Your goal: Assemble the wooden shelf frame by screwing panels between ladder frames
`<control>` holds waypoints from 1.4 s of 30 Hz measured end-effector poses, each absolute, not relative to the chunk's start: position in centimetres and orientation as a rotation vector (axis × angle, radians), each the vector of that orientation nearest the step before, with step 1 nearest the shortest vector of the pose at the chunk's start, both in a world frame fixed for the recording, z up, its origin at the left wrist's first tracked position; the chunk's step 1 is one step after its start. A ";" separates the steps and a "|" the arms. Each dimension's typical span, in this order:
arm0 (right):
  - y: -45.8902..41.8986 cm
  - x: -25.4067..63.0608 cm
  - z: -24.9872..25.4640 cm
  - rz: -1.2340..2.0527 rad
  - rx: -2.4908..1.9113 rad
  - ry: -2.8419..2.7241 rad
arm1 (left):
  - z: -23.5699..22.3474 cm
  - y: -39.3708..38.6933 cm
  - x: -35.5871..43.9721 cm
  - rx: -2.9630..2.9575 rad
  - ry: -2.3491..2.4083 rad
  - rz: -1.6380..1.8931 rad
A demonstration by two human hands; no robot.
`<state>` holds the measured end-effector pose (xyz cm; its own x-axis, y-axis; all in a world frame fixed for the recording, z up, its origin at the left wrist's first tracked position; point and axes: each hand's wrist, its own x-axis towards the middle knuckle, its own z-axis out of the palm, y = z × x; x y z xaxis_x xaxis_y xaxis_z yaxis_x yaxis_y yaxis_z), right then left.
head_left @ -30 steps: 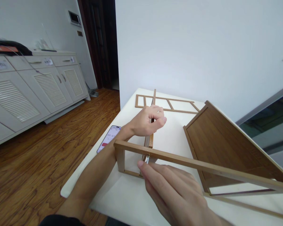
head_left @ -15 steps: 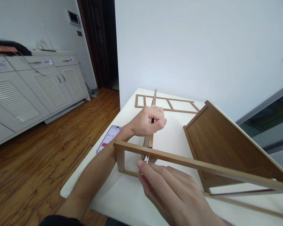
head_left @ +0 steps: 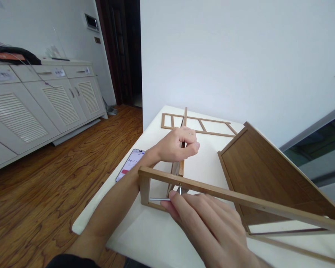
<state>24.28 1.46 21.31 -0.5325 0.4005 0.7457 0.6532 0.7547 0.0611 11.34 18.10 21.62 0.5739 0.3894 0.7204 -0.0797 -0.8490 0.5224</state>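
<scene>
My left hand (head_left: 177, 145) is closed around the top edge of an upright wooden board (head_left: 181, 168) running away from me. Crossing the board's near end is a wooden ladder-like frame (head_left: 226, 192), standing on its long side. Low in front of the joint, my right hand (head_left: 212, 223) pinches an L-shaped hex key (head_left: 158, 199). One thin metal arm points left from the fingertips, while the other rises to a brass-coloured screw (head_left: 180, 184) in the frame's rail. Whether the key's tip sits fully in the screw is too small to tell.
A second ladder-like frame (head_left: 212, 133) lies flat at the table's far side. On the right rests a large brown wooden panel (head_left: 264, 175). A phone showing a timer (head_left: 130, 163) lies by the left edge of the white table (head_left: 145, 238). White cabinets (head_left: 64, 100) stand beyond.
The hex key has turned, and its long arm now shows pointing left from my right fingertips. My left hand keeps its grip on the board. The whole view has shifted slightly.
</scene>
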 end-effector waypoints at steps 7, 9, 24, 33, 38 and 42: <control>1.8 23.3 21.4 -0.601 -0.883 -2.030 | 21.8 18.0 11.2 2.316 0.253 1.187; 1.9 22.9 21.4 -0.604 -0.902 -2.017 | 21.8 18.0 11.2 2.321 0.253 1.178; 2.4 22.0 26.4 -0.640 -0.734 -2.534 | 22.2 17.8 11.1 2.334 0.285 1.113; 1.7 24.0 28.0 -0.481 -0.888 -2.532 | 22.3 18.1 11.0 2.356 0.276 1.082; 0.8 26.3 26.9 -0.439 -0.898 -2.435 | 22.1 18.3 11.1 2.360 0.262 1.078; 0.4 27.9 26.1 -0.413 -0.945 -2.401 | 22.1 18.4 11.2 2.363 0.264 1.077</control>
